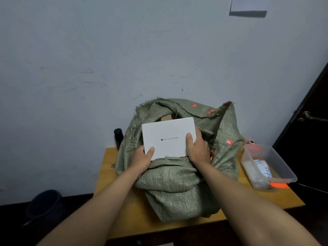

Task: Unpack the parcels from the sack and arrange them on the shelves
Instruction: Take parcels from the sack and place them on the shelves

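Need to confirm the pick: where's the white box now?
Head view, centre: the white box sits at the sack's open mouth, gripped by the left hand and right hand.

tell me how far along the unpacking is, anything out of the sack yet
Nothing shows as shelved; no shelves are in view. In hand: the left hand and right hand grip a white box at the mouth of the green sack on the wooden table, its lower edge level with the sack's rim. Left: carry it to a shelf, then empty the sack, which looks full; a brown carton peeks out behind the box.
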